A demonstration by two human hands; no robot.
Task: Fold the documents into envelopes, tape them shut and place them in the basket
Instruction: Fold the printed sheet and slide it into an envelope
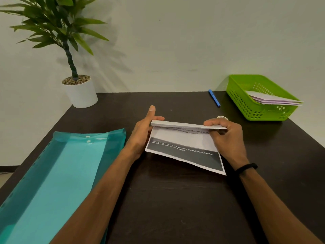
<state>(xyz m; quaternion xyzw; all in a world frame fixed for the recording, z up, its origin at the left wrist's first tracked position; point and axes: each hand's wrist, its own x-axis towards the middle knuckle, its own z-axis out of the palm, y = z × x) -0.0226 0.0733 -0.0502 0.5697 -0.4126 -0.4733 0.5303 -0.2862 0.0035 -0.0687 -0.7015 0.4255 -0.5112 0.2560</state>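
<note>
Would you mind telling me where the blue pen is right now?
In the head view, the pen lies at the table's far edge, right of centre, just left of the green basket.

Looks like an office or desk workplace. A dark counter [175,199] stands against a plain pale wall [175,41]. On it lie office supplies: a teal plastic document folder [58,173] w/ snap buttons at left, a blue pen [214,98] near the back edge, and a green plastic basket [246,104] w/ folded papers [274,100] at right. A potted plant [77,85] in a white pot decorates the left back corner.
</note>
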